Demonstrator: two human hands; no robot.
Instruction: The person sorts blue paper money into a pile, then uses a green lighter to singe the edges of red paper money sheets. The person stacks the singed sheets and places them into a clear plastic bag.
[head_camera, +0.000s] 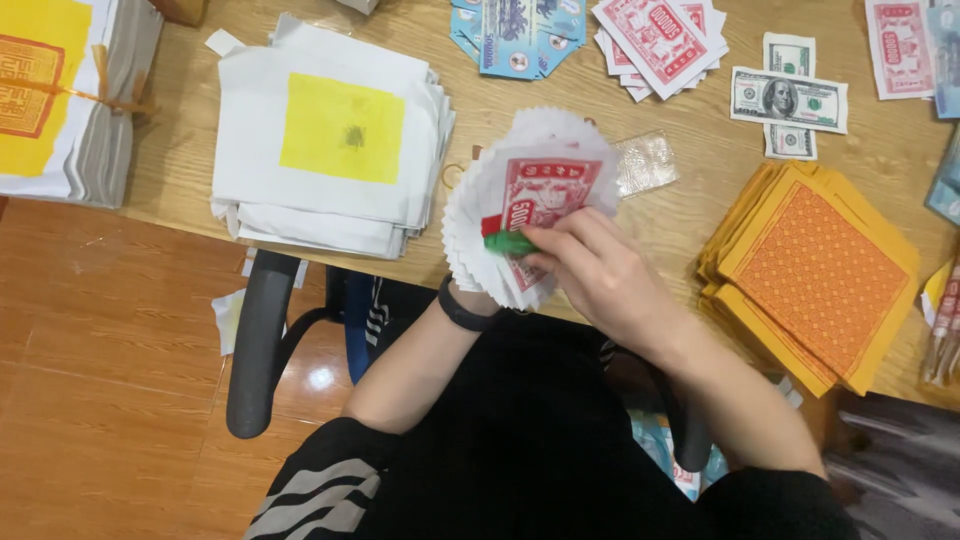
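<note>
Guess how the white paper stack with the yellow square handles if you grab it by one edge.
Probably floppy: the white paper stack is thin loose sheets, edges already splayed and uneven. Likely to shed or slide apart, since no band shows, unlike the tied bundle beside it. Probably hefty for paper, given its thickness. It overhangs the table edge slightly, so a push could tip sheets off.

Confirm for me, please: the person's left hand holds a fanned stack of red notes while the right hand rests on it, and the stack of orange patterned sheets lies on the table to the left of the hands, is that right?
Not quite. The head view shows the stack of orange patterned sheets to the right of the hands, not the left. The rest holds: the left hand holds the fanned stack of red notes and the right hand rests on it.
</note>
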